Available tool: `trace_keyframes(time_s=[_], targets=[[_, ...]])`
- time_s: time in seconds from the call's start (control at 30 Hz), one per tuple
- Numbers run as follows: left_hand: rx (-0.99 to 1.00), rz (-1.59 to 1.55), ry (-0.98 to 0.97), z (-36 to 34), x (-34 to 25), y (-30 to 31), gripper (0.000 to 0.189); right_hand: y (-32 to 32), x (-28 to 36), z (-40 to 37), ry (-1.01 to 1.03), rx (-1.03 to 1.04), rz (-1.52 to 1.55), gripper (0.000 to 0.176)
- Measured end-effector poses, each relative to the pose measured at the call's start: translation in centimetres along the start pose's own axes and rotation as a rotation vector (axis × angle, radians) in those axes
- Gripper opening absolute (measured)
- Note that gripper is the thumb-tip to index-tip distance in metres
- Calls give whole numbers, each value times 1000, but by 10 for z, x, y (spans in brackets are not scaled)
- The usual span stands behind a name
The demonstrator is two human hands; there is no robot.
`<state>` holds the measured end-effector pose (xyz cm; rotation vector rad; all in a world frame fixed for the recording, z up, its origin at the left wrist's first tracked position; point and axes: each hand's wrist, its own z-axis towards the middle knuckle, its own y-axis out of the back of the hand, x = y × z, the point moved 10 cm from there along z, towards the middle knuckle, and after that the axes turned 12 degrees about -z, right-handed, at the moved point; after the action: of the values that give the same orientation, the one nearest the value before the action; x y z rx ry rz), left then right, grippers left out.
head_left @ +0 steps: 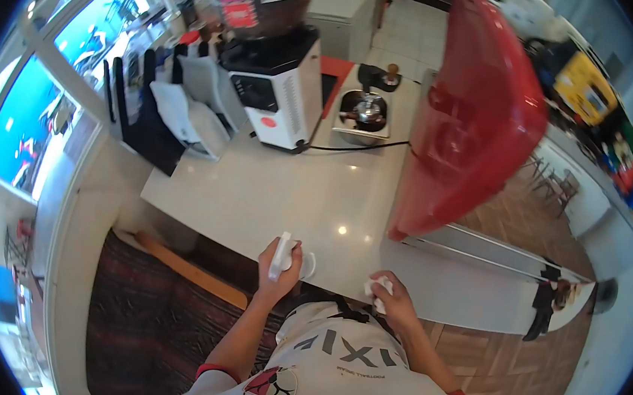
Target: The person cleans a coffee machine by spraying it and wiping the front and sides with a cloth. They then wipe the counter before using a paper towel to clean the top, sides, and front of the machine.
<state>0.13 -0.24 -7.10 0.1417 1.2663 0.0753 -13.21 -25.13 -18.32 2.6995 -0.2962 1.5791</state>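
Note:
My left hand (pixel 284 275) is closed around a spray bottle (pixel 282 255), its white head pointing up and away from me. Part of a clear rounded body (pixel 308 265) shows beside the fingers, over the near edge of the pale counter (pixel 286 192). To the right, my right hand (pixel 397 296) grips a crumpled white cloth (pixel 378 288) just at the counter's front edge. The fingers hide part of it.
A white coffee grinder (pixel 270 100) stands on the counter, its black cable (pixel 357 147) running right. Beside it, a metal container (pixel 361 118) holds a portafilter. A large red machine panel (pixel 468 124) rises at right. A dark patterned chair (pixel 153 309) is at left.

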Motion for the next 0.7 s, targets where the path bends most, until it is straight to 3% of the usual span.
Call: trace_keyframes(time_s=[0.13, 0.2, 0.27, 0.33, 0.4, 0.53, 0.7], targets=[[-59, 128, 73, -26, -4, 83, 8, -75, 78, 75, 458, -62, -869, 25], [-38, 220, 67, -34, -3, 115, 7, -112, 92, 126, 584, -196, -1071, 28], [-51, 269, 10, -44, -3, 144, 5, -157, 130, 164, 452, -202, -1227, 35], [-70, 201, 61, -50, 7, 164, 5, -194, 153, 208, 479, -223, -1251, 39], [-58, 131, 186, -62, 30, 180, 5, -226, 163, 248, 544, -263, -1398, 33], [0, 82, 197, -63, 39, 185, 7, -264, 157, 297, 737, -348, -1671, 27], [64, 40, 236, -61, 50, 195, 8, -252, 128, 316, 470, -117, -1714, 22]])
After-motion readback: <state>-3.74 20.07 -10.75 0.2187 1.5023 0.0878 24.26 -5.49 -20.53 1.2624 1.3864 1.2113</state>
